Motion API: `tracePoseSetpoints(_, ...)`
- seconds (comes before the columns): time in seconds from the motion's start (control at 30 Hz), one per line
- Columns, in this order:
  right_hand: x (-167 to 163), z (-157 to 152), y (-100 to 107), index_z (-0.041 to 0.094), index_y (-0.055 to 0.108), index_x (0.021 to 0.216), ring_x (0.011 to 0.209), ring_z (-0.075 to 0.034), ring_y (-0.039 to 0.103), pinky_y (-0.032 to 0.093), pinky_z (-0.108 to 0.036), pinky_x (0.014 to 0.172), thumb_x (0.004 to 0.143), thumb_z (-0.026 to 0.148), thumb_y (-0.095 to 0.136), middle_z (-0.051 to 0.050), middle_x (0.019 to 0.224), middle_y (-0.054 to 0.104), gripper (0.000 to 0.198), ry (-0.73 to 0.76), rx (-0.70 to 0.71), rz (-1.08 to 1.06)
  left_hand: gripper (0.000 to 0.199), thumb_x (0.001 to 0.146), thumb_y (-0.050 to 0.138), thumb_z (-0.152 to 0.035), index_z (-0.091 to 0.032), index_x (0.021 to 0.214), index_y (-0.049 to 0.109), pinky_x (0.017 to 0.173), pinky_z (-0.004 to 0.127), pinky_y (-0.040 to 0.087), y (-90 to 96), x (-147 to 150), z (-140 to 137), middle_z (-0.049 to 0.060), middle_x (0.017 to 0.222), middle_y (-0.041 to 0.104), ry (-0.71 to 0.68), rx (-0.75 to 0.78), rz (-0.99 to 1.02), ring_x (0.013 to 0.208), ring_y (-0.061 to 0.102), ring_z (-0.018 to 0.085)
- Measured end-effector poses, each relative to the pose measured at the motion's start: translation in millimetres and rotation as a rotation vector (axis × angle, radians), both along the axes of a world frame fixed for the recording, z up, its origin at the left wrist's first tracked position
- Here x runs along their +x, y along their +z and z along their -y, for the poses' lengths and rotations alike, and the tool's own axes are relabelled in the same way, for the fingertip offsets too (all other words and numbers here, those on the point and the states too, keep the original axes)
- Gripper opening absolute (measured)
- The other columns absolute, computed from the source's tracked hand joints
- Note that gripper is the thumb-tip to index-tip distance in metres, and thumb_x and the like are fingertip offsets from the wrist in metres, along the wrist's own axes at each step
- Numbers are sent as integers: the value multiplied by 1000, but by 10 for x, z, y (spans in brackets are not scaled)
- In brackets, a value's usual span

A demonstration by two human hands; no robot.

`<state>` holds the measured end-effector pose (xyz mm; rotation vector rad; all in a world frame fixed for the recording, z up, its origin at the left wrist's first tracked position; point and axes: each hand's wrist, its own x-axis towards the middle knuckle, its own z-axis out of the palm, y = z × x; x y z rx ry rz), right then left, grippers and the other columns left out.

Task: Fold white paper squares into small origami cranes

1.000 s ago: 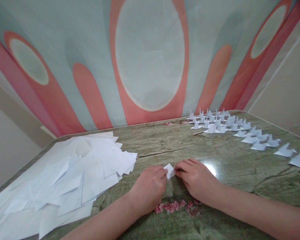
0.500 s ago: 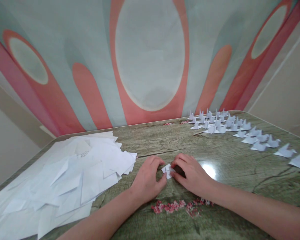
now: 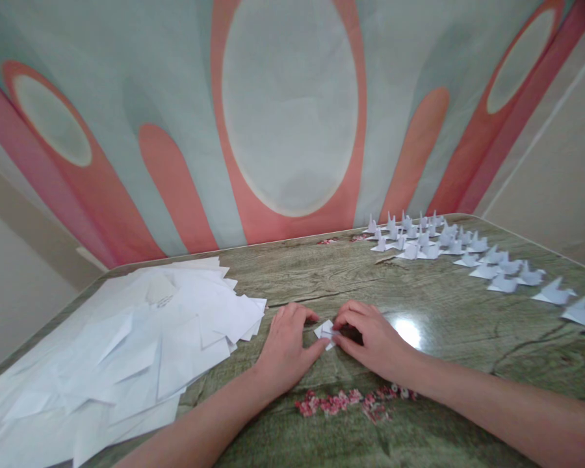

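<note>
A small piece of folded white paper [image 3: 324,328] lies on the table between my two hands. My right hand [image 3: 374,335] has its thumb and index finger closed on the right edge of this paper. On the other side, my left hand [image 3: 288,344] rests its thumb tip on the paper's lower part. Its index finger is curved and apart from the thumb, with a gap between them. The fingertips cover part of the folds.
A spread pile of white paper sheets [image 3: 127,351] covers the table's left side. Several folded paper birds [image 3: 503,281] stand in rows at the right and back right. The wood-patterned table [image 3: 283,273] meets a patterned wall covering [image 3: 292,117] at the back.
My left thumb has moved up and right onto the folded paper. The right hand keeps nearly the same pose at the paper's right edge.
</note>
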<state>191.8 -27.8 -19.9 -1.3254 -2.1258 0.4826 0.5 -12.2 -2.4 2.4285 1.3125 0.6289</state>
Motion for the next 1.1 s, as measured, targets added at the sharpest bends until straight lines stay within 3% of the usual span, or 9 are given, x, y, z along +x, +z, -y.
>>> tracePoseSetpoints(0.5, -6, 28, 15, 20, 58, 81, 80, -16, 52, 35, -32, 74, 77, 20, 59, -1, 84, 57, 4, -7, -21, -31, 6, 74, 63, -24, -18, 73, 60, 78, 33, 38, 35, 21, 19, 2, 83, 54, -29, -59, 54, 87, 50, 19)
tracePoseSetpoints(0.7, -16, 34, 43, 20, 56, 90, 76, -17, 53, 37, -32, 70, 78, 26, 58, -2, 84, 59, 14, -48, -52, -75, 7, 76, 61, -19, -17, 71, 57, 78, 29, 40, 44, 37, 38, 3, 87, 58, -70, -106, 228, 85, 53, 16)
tracePoseSetpoints(0.83, -10, 43, 89, 20, 55, 97, 73, -17, 53, 37, -31, 69, 81, 31, 55, -1, 81, 61, 19, -53, -122, -173, 8, 78, 58, -20, -17, 72, 56, 69, 24, 42, 23, 44, 49, 0, 78, 59, -73, -149, 311, 73, 55, 12)
tracePoseSetpoints(0.93, 0, 44, 110, 20, 58, 85, 70, -15, 53, 36, -29, 68, 83, 32, 53, 1, 74, 61, 13, 0, -146, -189, 6, 78, 58, -22, -18, 79, 55, 63, 23, 43, -11, 39, 50, -2, 72, 58, -32, -199, 336, 65, 54, 11)
tracePoseSetpoints(1.1, 0, 54, 92, 19, 56, 73, 65, -13, 50, 35, -27, 64, 85, 28, 52, 2, 67, 58, 15, 27, -81, -162, 20, 75, 61, -20, -18, 92, 49, 64, 22, 45, -37, 37, 55, -2, 76, 58, -22, -222, 418, 68, 56, 12)
